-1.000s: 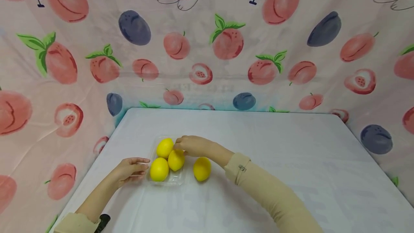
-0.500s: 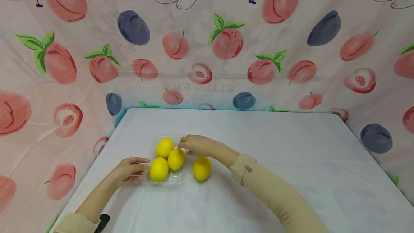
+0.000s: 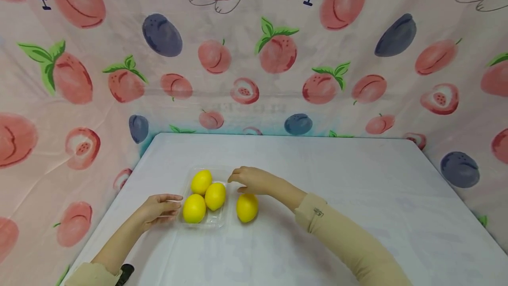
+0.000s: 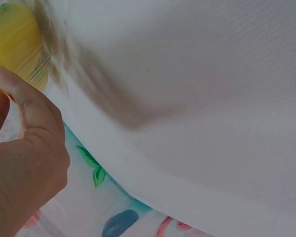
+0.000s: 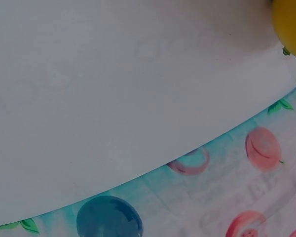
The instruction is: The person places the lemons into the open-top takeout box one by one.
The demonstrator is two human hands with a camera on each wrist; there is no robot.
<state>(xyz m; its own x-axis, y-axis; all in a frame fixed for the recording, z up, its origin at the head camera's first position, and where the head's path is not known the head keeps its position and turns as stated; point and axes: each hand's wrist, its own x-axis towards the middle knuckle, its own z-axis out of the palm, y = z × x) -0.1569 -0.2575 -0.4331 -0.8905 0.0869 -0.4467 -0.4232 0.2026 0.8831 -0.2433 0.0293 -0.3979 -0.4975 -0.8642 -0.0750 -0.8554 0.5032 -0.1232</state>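
Three yellow lemons lie in a clear plastic tray point(image 3: 216, 222): one at the back point(image 3: 201, 182), one at the front left point(image 3: 194, 208), one at the right point(image 3: 215, 196). A fourth lemon point(image 3: 247, 208) is on the table just right of the tray. At the tray's left side is my left hand point(image 3: 158, 209), its fingers extended by the wall; the left wrist view shows a fingertip point(image 4: 4, 75) close to the clear plastic. My right hand point(image 3: 252, 181) hovers between the tray and the loose lemon, fingers loosely bent, holding nothing. In the right wrist view only a sliver of it appears.
A white-covered table point(image 3: 337, 180) extends right of and behind the tray. Behind it and at both sides hangs a fruit-printed curtain point(image 3: 246, 56). A dark band point(image 3: 126, 273) sits at the left wrist.
My right hand has drawn away from the lemons in the tray, moving right to above the back of the loose lemon. The left hand stays by the tray.
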